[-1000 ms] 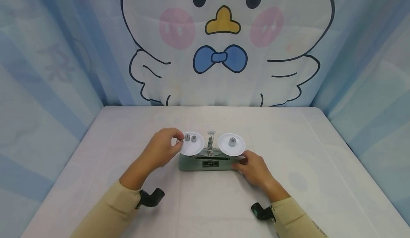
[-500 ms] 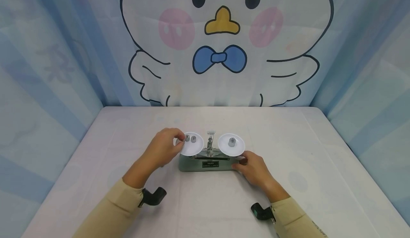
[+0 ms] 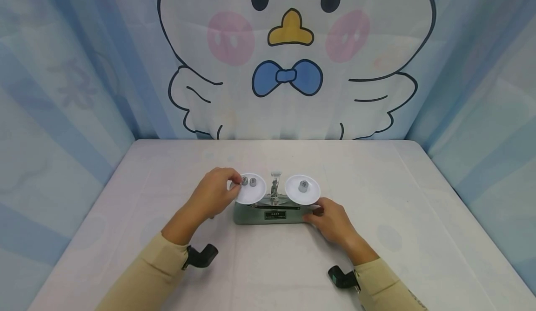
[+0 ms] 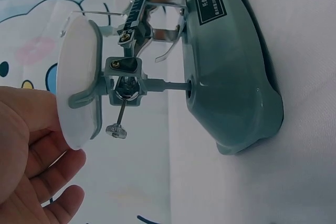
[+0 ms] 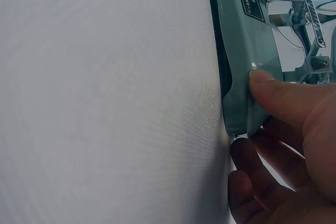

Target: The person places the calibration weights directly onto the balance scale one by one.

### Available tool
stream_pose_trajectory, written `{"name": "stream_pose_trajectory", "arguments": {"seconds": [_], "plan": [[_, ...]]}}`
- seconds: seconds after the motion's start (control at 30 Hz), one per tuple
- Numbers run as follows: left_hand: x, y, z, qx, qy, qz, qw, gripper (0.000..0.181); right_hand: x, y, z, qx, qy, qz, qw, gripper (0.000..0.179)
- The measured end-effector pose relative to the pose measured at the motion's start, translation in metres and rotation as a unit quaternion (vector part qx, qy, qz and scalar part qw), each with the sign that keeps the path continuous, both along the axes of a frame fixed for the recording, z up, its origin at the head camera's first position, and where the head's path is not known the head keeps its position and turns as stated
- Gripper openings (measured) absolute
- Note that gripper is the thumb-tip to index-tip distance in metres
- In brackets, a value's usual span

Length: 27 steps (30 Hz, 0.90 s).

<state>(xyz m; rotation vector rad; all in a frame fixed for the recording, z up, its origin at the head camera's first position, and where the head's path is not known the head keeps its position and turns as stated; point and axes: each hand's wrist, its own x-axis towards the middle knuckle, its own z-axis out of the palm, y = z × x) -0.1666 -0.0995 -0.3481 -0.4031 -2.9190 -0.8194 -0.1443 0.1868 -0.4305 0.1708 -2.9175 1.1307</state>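
A green balance scale (image 3: 251,215) stands on the table with two white pans. Two small metal weights (image 3: 253,182) sit on the left pan (image 3: 251,194), and one metal weight (image 3: 303,186) on the right pan (image 3: 311,194). At the left pan's outer rim, my left hand (image 3: 213,192) has thumb and index finger together; they pinch a small metal piece, seen a second ago and hidden now. From below, the left wrist view shows those fingertips behind the pan. My right hand (image 3: 331,220) grips the base's right end, its thumb (image 5: 262,77) on the front face.
A pale cloth covers the table (image 3: 418,236). Printed curtains (image 3: 289,115) hang behind and at both sides. The scale's pointer (image 3: 274,185) stands between the pans, and an adjusting screw (image 4: 116,130) sticks out under the left pan.
My left hand has shifted very slightly to the right, over the left pan's rim, hiding the small piece at its fingertips. The right hand has stayed on the base.
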Motion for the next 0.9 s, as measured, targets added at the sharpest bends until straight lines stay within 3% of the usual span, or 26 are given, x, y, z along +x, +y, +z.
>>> {"name": "stream_pose_trajectory", "arguments": {"seconds": [0.23, 0.43, 0.67, 0.9], "plan": [[0.000, -0.002, -0.002, 0.002, -0.001, 0.004, 1.0000, 0.013, 0.000, 0.000, 0.000, 0.001, -0.001, 0.001, 1.0000, 0.045], [0.004, -0.007, 0.003, -0.001, 0.006, 0.010, 0.9999, 0.015, 0.001, -0.001, 0.002, 0.003, -0.002, 0.001, 1.0000, 0.045], [0.011, -0.017, 0.009, 0.005, -0.013, 0.019, 0.9997, 0.018, 0.001, 0.000, 0.001, 0.001, -0.004, 0.001, 1.0000, 0.047], [0.016, -0.027, 0.007, 0.002, -0.019, 0.029, 0.9994, 0.018, 0.001, 0.000, 0.001, -0.001, -0.002, 0.001, 1.0000, 0.047]]}}
